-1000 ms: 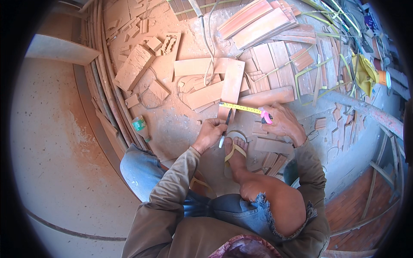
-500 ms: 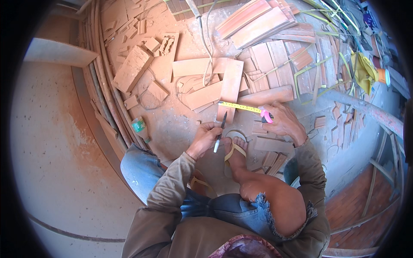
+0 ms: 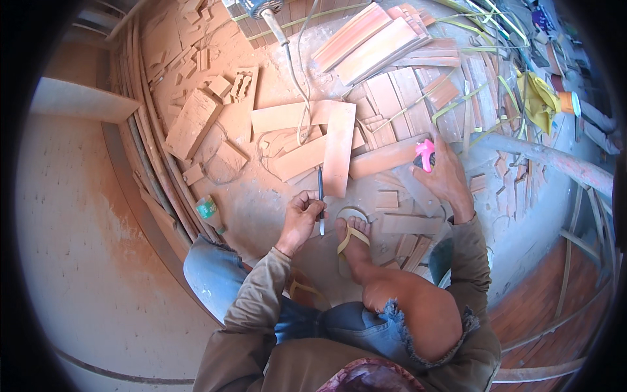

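Observation:
My left hand (image 3: pixel 300 219) pinches a black marker (image 3: pixel 321 186) with a white end, its dark tip pointing away from me. Just beyond that tip lies the near end of a reddish clay tile (image 3: pixel 339 147), which rests across other tile pieces. To the right, my right hand (image 3: pixel 447 176) is closed around a pink and black tape measure (image 3: pixel 426 155). No yellow blade shows out of its case. The tape measure is held over a long tile (image 3: pixel 385 157) on the floor, apart from the tile by the marker.
Strapped tiles (image 3: pixel 398 98) lie in rows beyond my hands. Broken pieces (image 3: pixel 192 124) and a green-labelled bottle (image 3: pixel 207 209) are on the left, beside long poles (image 3: pixel 153 130). A cable (image 3: pixel 297 78) trails over the tiles. A yellow bag (image 3: pixel 539 101) sits at the far right.
The yellow blade that lay across the tile has gone back into the tape measure. My right hand has moved right and away with it. My left hand has shifted slightly left, still holding the marker.

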Demonstrator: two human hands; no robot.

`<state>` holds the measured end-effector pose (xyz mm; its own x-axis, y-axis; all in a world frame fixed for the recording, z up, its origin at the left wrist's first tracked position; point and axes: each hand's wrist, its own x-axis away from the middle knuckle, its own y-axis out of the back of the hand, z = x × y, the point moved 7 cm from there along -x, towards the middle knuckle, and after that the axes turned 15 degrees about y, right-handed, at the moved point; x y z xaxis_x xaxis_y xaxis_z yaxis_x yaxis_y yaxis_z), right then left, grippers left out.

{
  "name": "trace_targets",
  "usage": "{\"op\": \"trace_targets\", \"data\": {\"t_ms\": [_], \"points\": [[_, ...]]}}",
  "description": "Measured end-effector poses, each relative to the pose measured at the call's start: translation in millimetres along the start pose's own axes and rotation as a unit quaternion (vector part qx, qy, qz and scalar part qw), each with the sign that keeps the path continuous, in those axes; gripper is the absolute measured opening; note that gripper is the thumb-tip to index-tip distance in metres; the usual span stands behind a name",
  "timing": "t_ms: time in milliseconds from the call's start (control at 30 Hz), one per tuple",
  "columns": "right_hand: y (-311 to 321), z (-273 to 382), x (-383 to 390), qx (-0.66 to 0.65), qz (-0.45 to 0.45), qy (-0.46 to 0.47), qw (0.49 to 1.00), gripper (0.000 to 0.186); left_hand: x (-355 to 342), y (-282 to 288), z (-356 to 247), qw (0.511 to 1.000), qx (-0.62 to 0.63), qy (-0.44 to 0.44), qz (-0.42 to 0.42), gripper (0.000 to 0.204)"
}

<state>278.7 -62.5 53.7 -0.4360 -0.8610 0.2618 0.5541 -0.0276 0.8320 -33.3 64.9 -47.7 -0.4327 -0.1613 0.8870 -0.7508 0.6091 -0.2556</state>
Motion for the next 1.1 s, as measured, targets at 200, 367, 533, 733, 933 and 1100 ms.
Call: {"op": "trace_targets", "data": {"t_ms": [200,367,533,733,933,1100], "points": [[34,-46,-12,0.139,-0.107,-0.103,0.979,0.093,-3,-5,0,1.0,0.016,-0.003,0.013,0.01],[54,-96,-40,0.218,-0.128,-0.161,0.954,0.084,-3,-32,-18,0.997,0.045,-0.01,0.056,0.008],[48,-118,-49,0.236,-0.151,-0.162,0.946,0.081,-2,-56,-35,0.997,0.032,-0.022,0.073,0.007],[-51,41,-23,-0.161,0.011,0.111,0.981,0.072,-27,-64,-46,0.996,-0.009,-0.088,0.011,0.008],[-110,60,-10,-0.19,0.071,0.085,0.976,0.033,-37,-63,-40,0.993,-0.002,-0.111,-0.05,0.016],[-62,26,-33,0.086,-0.023,0.127,0.988,0.018,-49,11,12,0.922,-0.106,-0.213,-0.305,0.03]]}}
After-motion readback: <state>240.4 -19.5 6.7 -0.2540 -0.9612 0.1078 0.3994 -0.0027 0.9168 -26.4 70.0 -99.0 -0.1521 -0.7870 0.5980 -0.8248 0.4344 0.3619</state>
